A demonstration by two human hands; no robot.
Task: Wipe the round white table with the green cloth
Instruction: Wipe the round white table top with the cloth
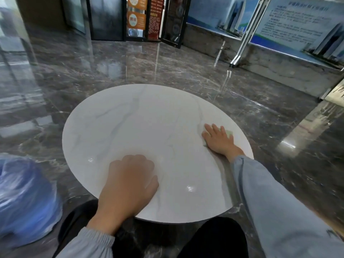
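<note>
The round white table, faintly veined like marble, fills the middle of the head view. My right hand lies flat near its right edge, pressing down on the green cloth; only a pale green corner shows past my fingers. My left hand rests on the near part of the tabletop with its fingers curled under, holding nothing. Both arms wear light blue-grey sleeves.
Glossy dark marble floor surrounds the table. A blue plastic-wrapped object sits at the lower left. My dark-trousered knees are under the near edge. Display boards and dark door frames stand at the back.
</note>
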